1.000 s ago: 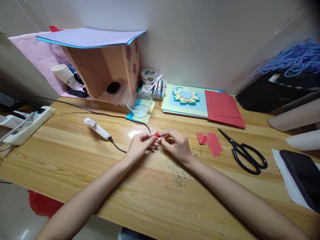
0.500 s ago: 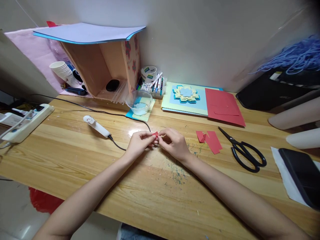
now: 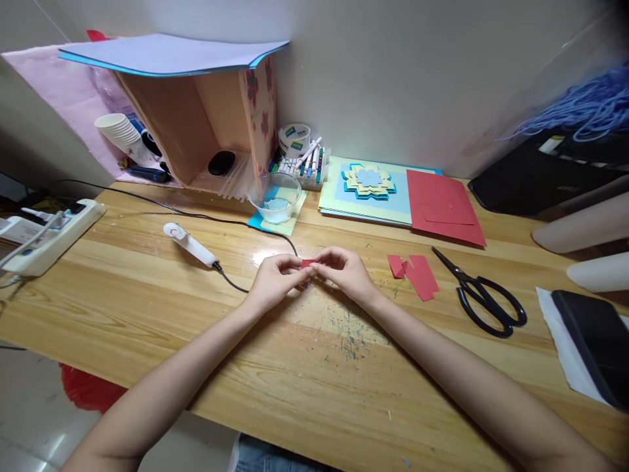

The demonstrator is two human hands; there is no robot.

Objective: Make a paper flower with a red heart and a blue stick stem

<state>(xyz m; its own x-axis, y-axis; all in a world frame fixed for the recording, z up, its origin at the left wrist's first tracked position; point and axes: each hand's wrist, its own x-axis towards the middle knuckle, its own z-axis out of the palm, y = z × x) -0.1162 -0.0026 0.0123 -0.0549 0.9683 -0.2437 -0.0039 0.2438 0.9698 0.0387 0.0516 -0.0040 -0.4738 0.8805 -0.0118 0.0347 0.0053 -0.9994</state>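
A small piece of red paper [image 3: 308, 263] is pinched between both hands above the middle of the wooden table [image 3: 275, 367]. My left hand [image 3: 275, 282] grips its left side with thumb and fingers. On the other side, my right hand [image 3: 346, 275] is closed on it too, and the fingers hide much of its outline. To the right lie red paper scraps [image 3: 421, 276], one of them cut with a notch. Beside these, black-handled scissors [image 3: 476, 288] rest with their blades pointing away from me.
A white glue gun [image 3: 191, 248] with a black cord lies left of my hands. Behind are a clear plastic bowl [image 3: 274, 203], red sheets [image 3: 445, 206], a layered paper flower [image 3: 368, 180] and an open box [image 3: 187, 124]. A dark phone-like slab [image 3: 590, 347] sits far right.
The red piece is now held flatter, with its long side running between both hands; before, a corner stuck up. My hands have barely shifted, and the view has tilted slightly.
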